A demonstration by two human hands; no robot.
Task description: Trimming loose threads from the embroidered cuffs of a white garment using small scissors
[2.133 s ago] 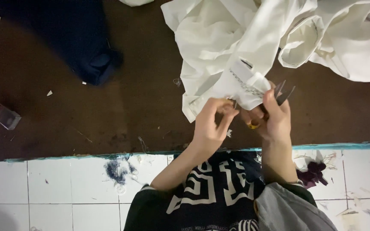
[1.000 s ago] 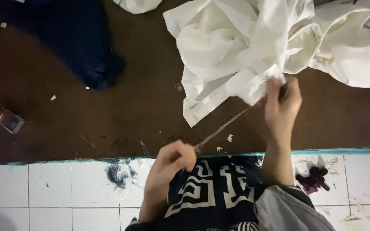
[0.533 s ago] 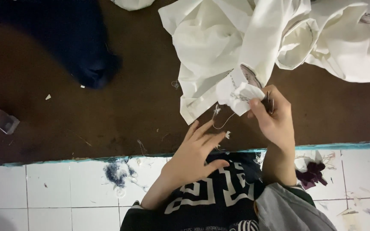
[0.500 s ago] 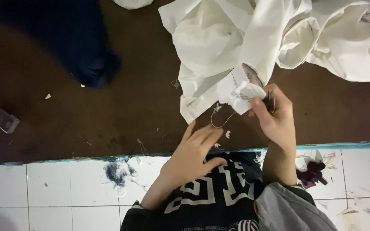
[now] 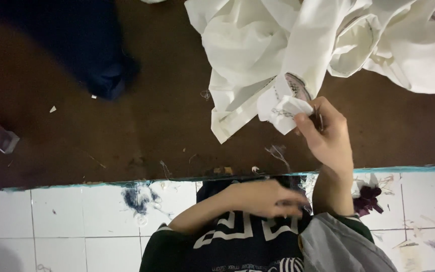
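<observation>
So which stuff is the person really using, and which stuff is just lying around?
In use:
- white cloth, its stitched corner pinched by the right hand
- left hand, drawn back near the body; what it holds, if anything, is unclear

Just lying about:
- dark blue cloth
- small clear block
- thread scraps on the brown table
- purple fabric bits on the tiled floor

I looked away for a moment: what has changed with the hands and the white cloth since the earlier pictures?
The left hand has pulled back from the white cloth off the brown table to the person's chest, fingers closed; what they hold is unclear. The right hand still pinches the embroidered cloth corner. The dark blue cloth has not moved.
</observation>
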